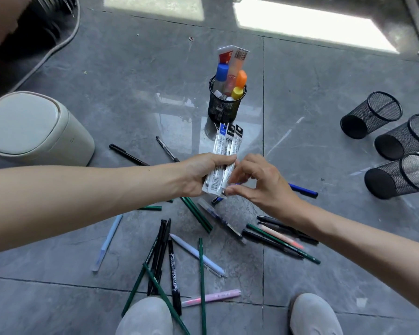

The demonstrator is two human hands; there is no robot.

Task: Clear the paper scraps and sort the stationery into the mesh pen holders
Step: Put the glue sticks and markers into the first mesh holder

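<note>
Left hand (198, 175) gripped three clear plastic pen-refill packs (224, 151), fanned upright above the grey tiled floor (121, 93). Right hand (259, 182), fingers curled, pinched the packs' lower right edge between thumb and forefinger. Just behind the packs stood an upright black mesh pen holder (224, 110) with blue-, orange- and yellow-capped bottles (221, 72) and carded packs inside. Three empty black mesh holders (370, 114) lay on their sides, well apart to the right. Loose on the floor near both arms: green pencils (198, 213), black markers (173, 269), pale blue pens (108, 243), a pink pen (213, 297), a dark blue pen (302, 189). Cream lidded bin (34, 126) at left. Grey shoes (145, 317) at the bottom edge.
</note>
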